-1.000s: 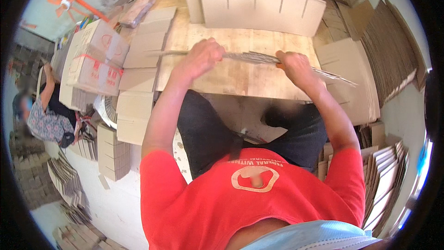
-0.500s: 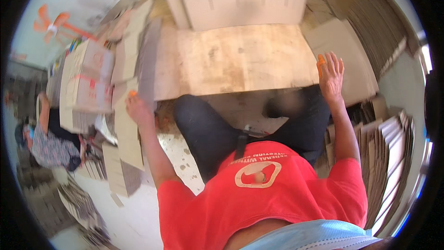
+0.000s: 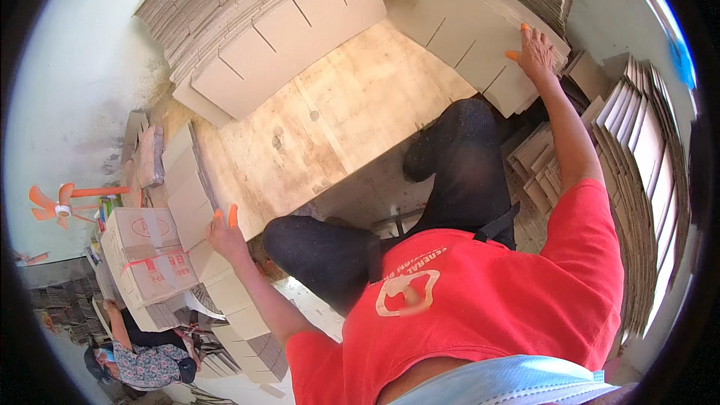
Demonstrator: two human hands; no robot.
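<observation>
My right hand [image 3: 538, 56] rests on the far right edge of a stack of slotted cardboard sheets [image 3: 469, 34], its fingers stretched out. Orange covers sit on its thumb and one finger. My left hand [image 3: 227, 240] is at the near edge of slotted cardboard pieces [image 3: 184, 184] on the left, touching or just above them. Its thumb and forefinger, both with orange covers, stand apart; the other fingers are partly hidden. Between my hands lies a bare wooden board [image 3: 322, 127], in front of my bent knees.
A tall stack of slotted cardboard [image 3: 277, 30] stands at the board's far side. Folded cardboard [image 3: 637, 195] leans along the right wall. On the left are a taped carton [image 3: 150, 255], an orange fan [image 3: 61, 208] and another person [image 3: 146, 364] at work.
The view has turned rightward. My right hand has come down onto the right cardboard stack. The upright grey-brown sheet beside my left hand no longer stands there; that hand's thumb and forefinger are apart.
</observation>
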